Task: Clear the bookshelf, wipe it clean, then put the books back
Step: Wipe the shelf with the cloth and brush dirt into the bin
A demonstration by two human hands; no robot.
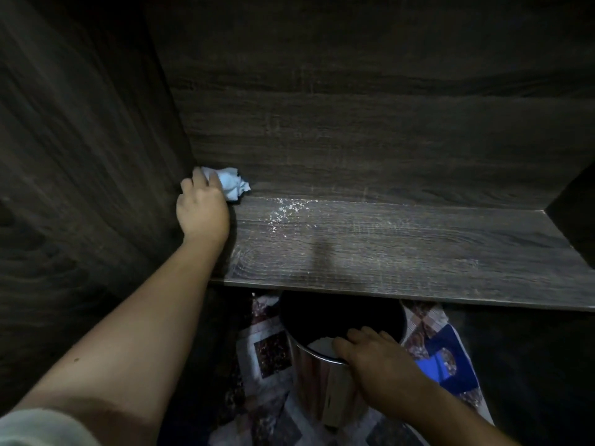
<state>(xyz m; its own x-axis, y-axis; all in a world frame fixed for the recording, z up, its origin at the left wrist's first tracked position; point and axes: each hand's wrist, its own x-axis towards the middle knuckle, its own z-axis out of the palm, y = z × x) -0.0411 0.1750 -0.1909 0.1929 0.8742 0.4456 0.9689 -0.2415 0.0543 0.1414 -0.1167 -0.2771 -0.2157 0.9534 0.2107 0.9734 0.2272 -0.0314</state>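
A dark wood-grain bookshelf board lies bare of books, with white crumbs and dust scattered near its back left. My left hand grips a crumpled light-blue cloth in the back left corner, where the board meets the side wall and back panel. Below the board's front edge, my right hand holds the rim of a shiny metal bin, fingers curled over the edge. The bin's inside is dark, with something white at the near rim.
The left side panel and back panel close in the shelf; a right side panel bounds it. A patterned patchwork rug with a blue patch lies under the bin.
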